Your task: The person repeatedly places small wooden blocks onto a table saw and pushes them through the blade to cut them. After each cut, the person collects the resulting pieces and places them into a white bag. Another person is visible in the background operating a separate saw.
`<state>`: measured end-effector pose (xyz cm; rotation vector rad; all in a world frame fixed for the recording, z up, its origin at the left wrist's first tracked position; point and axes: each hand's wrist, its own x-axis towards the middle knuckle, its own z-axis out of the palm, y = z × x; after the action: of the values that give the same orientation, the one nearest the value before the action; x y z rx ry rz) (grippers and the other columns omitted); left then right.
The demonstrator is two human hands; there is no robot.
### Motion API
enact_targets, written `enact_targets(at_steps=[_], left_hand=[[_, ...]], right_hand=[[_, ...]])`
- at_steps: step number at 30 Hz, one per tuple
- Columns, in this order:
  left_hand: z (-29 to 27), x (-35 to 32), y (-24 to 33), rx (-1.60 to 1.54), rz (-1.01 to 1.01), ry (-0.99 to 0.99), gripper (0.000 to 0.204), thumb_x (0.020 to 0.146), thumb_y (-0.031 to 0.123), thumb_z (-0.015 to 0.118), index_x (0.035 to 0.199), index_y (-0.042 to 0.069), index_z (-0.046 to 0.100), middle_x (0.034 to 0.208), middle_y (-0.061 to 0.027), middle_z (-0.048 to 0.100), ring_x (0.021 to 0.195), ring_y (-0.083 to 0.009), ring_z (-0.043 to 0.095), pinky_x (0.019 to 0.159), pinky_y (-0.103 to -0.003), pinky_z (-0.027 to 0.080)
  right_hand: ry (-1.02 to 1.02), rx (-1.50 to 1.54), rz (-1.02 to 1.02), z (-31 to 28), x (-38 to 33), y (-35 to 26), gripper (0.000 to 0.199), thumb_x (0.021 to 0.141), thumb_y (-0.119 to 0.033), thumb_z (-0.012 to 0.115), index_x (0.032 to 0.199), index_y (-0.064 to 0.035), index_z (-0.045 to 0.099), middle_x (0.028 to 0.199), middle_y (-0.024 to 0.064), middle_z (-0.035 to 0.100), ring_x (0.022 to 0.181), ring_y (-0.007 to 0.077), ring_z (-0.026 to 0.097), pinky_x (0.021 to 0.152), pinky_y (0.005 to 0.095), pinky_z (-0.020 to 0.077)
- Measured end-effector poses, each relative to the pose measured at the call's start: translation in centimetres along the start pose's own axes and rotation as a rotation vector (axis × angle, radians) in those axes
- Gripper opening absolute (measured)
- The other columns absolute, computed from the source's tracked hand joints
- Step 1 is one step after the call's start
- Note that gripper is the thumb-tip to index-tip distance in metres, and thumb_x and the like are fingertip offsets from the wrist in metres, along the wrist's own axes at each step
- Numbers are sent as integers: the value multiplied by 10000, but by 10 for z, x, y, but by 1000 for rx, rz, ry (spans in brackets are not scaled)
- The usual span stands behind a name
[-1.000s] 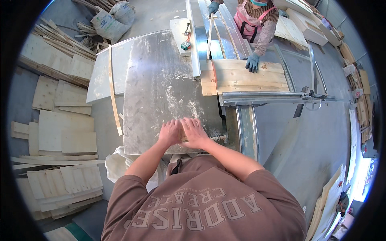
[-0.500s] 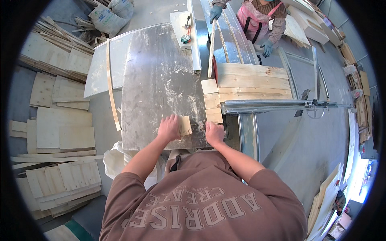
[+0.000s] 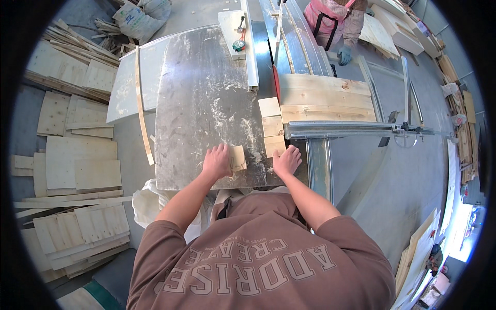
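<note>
My left hand (image 3: 217,159) is closed around a small pale wood block (image 3: 238,158) on the near part of the grey metal saw table (image 3: 191,113). My right hand (image 3: 288,159) is at the near end of a row of short wood blocks. Its thumb lies by the near corner of the closest block (image 3: 274,145), with the bent fingers apart from the thumb; whether it touches the block is hard to see. Further blocks, a middle one (image 3: 272,126) and a far one (image 3: 268,107), continue the row beside wide pale boards (image 3: 328,98).
A metal crossbar (image 3: 341,129) runs right from the block row. Beyond the row stand a red blade guard (image 3: 276,82) and a long fence (image 3: 250,57). A gloved co-worker (image 3: 330,26) is at the far right. Stacked panels (image 3: 80,155) lie on the left; a thin strip (image 3: 142,108) crosses the table's left side.
My right hand has shifted right and slightly away from me, to the near block's corner. My left hand stays on its block. The co-worker has moved back, and one gloved hand has left view.
</note>
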<state>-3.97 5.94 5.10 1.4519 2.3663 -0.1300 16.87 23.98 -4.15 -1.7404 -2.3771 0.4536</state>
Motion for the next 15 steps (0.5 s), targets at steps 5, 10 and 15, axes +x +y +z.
enact_targets(at_steps=[5,10,15], left_hand=[[-1,0,-1,-16,3,-1,1014,538,414,1021,1341,67,509,1279,-115,608,1259,-321,606,1043,-467,504],[-3,2,1,-24,-2,-11,996,552,404,1011,1342,64,510,1277,-113,606,1261,-321,604,1042,-468,506],[-2,3,0,-27,-18,-29,1005,559,404,1004,1362,58,507,1286,-116,607,1259,-321,606,1043,-465,507]], right_hand=[[-113,-68,-56,-16,3,-18,823,797,-543,863,1306,7,525,1303,186,574,1248,361,552,1051,515,424],[-138,-67,-28,-17,8,-24,846,728,-507,885,1289,10,519,1257,182,566,1222,362,549,1062,504,412],[44,20,-41,-28,0,-45,798,710,-473,867,1238,10,515,1227,184,548,1197,373,534,1064,496,400]])
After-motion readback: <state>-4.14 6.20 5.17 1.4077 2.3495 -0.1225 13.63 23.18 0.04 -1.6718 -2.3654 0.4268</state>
